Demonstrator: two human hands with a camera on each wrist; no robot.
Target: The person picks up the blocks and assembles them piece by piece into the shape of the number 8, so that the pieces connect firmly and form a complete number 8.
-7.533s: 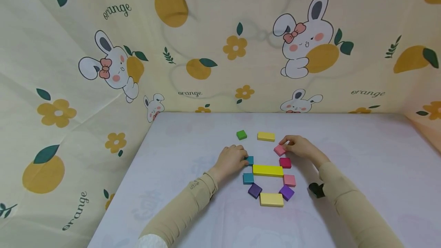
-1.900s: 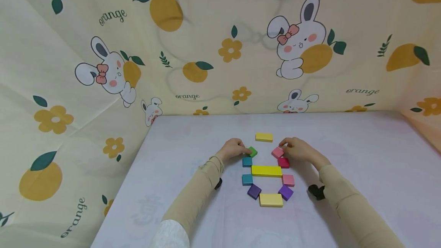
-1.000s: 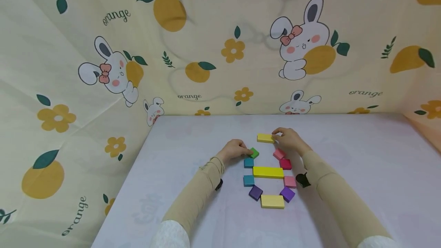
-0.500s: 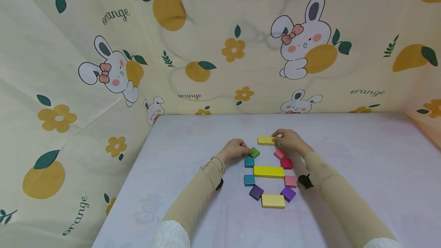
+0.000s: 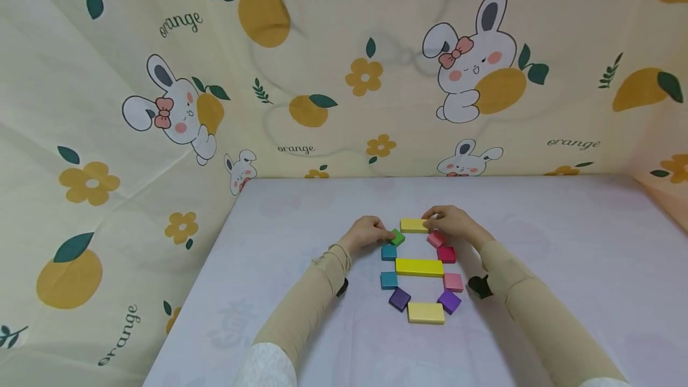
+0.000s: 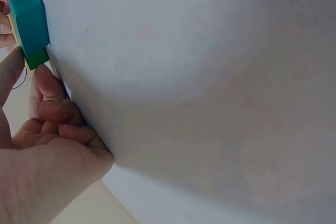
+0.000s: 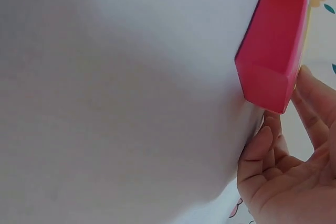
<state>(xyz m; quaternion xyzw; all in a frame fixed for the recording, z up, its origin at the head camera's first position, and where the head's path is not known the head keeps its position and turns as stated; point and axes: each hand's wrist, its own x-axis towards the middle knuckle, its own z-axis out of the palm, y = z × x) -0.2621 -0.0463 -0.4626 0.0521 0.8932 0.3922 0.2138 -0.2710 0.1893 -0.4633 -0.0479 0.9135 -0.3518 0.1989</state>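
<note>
In the head view my left hand [image 5: 366, 233] pinches a small green block [image 5: 398, 237] at the upper left of a ring of coloured blocks. In the left wrist view, a teal block [image 6: 30, 17] partly covers the green one. My right hand [image 5: 454, 223] holds the right end of a yellow block [image 5: 412, 226] at the top of the ring. Just below that end sits a tilted pink block [image 5: 436, 239]. From the right wrist, a red block [image 7: 270, 40] hides most of what the fingertips grasp.
A long bright yellow block [image 5: 419, 267] crosses the middle of the ring. Teal blocks [image 5: 389, 280], a red block and another pink block [image 5: 453, 282] flank it. Two purple blocks [image 5: 400, 299] and a pale yellow block [image 5: 426, 313] form the bottom. A printed cloth hangs behind the table [image 5: 290, 255].
Earlier, the green block came from the back left to above the teal one. My right hand has left the pink block, taken the yellow block and drawn it nearer the ring.
</note>
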